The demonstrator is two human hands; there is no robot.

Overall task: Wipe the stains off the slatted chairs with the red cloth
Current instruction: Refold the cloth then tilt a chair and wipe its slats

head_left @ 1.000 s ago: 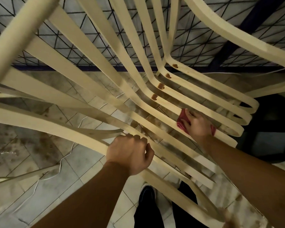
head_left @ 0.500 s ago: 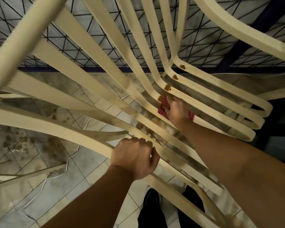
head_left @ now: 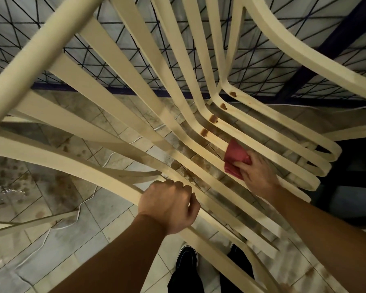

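The cream slatted plastic chair (head_left: pixel 40 47) looks light and stiff, though its smooth, thin slats may flex under pressure, so it is best steadied by a thicker frame rail. The left hand (head_left: pixel 169 205) is curled round such a rail. The right hand (head_left: pixel 258 174) grips the soft red cloth (head_left: pixel 234 157), bunched and pressed on a seat slat just below the brown stains (head_left: pixel 204 132).

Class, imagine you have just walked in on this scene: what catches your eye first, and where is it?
A cream slatted plastic chair fills the view, with a row of dark brown stains at the bend of its slats, upper right of centre. Just below them the right hand holds a red cloth against a slat; the left hand grips the chair's edge at lower centre.
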